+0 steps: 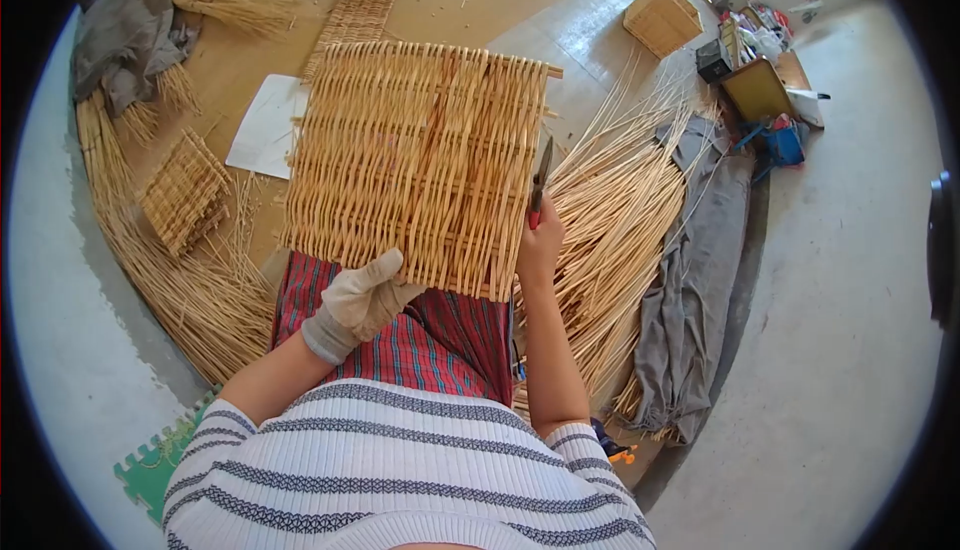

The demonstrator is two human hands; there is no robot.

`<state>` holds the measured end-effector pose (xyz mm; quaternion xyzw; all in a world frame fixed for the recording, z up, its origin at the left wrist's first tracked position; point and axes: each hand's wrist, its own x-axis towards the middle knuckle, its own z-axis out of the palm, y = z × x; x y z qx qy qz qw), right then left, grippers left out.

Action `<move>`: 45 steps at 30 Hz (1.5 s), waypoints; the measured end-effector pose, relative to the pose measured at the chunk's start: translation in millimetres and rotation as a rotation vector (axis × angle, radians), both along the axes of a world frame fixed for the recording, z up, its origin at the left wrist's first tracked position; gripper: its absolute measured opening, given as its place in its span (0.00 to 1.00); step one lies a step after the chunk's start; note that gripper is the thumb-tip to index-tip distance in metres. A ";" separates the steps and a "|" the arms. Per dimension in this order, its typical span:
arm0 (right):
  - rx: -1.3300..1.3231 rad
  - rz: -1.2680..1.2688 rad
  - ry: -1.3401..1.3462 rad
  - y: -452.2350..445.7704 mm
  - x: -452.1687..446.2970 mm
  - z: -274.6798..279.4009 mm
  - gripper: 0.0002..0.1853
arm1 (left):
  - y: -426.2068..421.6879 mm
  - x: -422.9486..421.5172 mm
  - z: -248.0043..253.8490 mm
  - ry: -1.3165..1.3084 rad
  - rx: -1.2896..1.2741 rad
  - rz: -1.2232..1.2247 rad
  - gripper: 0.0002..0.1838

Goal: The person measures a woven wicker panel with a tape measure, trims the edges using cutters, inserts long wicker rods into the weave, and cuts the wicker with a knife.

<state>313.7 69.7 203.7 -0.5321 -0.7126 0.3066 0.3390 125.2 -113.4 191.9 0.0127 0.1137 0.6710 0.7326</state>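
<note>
Gloved L hand (pixel 362 302) clamps lower edge of woven panel (pixel 420 165), ctr frame, R hand (pixel 542 247) closed round cutters (pixel 539 190) just right of ctr; panel looks light, stiffish, non-slip, prob. brittle at ends, best gripped by edges.

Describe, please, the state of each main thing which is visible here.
Woven panel: held up, stake ends protruding
Red-handled tool: held; open or shut unclear
Left hand: gloved, holding the panel's lower edge
Right hand: bare, gripping the tool
Loose rods: spread out, unwoven
Grey cloth beside them: crumpled
White sheet: lying flat, partly hidden
Woven box: on the floor
</note>
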 end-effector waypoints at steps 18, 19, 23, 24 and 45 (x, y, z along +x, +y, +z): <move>-0.068 -0.170 -0.114 24.8 6.4 -19.4 0.21 | -6.5 8.0 -1.3 -0.011 -0.045 -0.071 0.29; -0.058 -0.117 0.046 27.0 6.4 -21.8 0.21 | -5.2 7.3 -4.3 -0.006 -0.045 -0.075 0.29; -0.042 -0.043 0.345 25.1 -8.2 -14.7 0.23 | -3.6 9.6 6.4 0.008 -0.055 -0.101 0.28; -0.069 0.009 0.441 24.4 -11.5 -9.2 0.25 | -4.5 11.0 11.9 0.064 -0.050 -0.092 0.27; -0.175 -0.064 -0.026 47.2 40.7 -110.6 0.31 | 10.0 44.8 46.7 1.172 0.565 -0.850 0.17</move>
